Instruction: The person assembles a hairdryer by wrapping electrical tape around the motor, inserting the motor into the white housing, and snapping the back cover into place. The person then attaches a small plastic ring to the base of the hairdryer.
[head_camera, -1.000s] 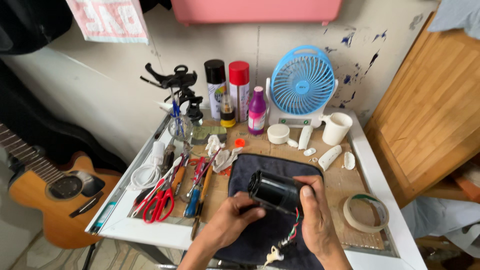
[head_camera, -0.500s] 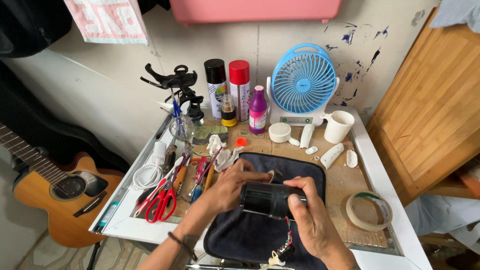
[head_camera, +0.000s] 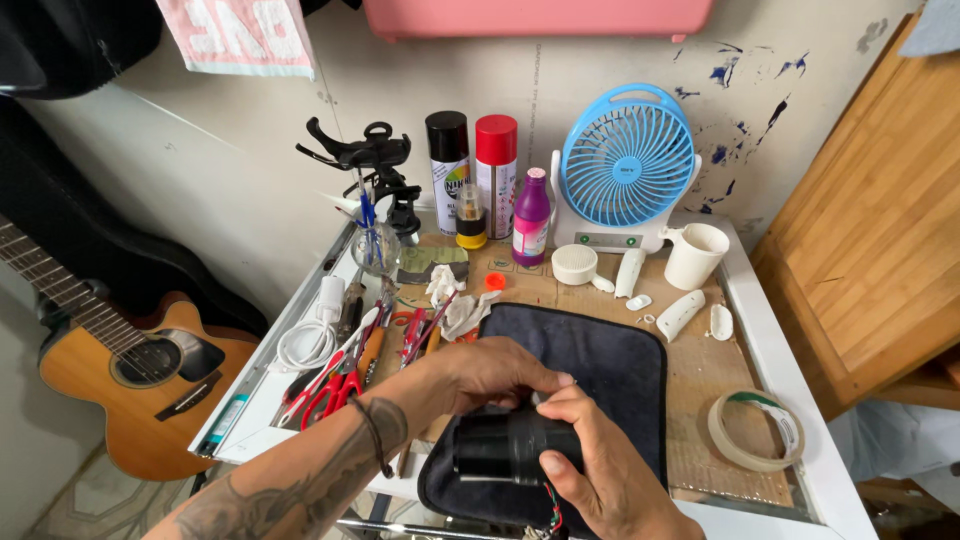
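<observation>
While both hands close on the black cylindrical part (head_camera: 512, 445), it sits low over the near edge of the dark cloth (head_camera: 600, 370), at about 6 o'clock on the white table (head_camera: 770, 350). Left hand (head_camera: 490, 375) comes over the top, fingers curled down and clamped on the upper side. Right hand (head_camera: 600, 470) cups from below at 5 o'clock, thumb pressed on the front face, fingers wrapped on the body. Red and green wires (head_camera: 552, 500) hang beneath, between the hands.

Judgement on doing this well: keep the part over the cloth so anything loose lands soft; let the right hand bear the weight and the left do any turning; keep the trailing wires out from under the thumb.

Around: roll of tape (head_camera: 755, 430) at 3 o'clock, blue fan (head_camera: 628, 160) at 12, spray cans (head_camera: 472, 170) at 11, red-handled scissors (head_camera: 325, 395) at 9.

Against half a second ago: the part has come nearer the body and lower; the left hand now covers the top rather than the far side; the right thumb has shifted onto the front.
</observation>
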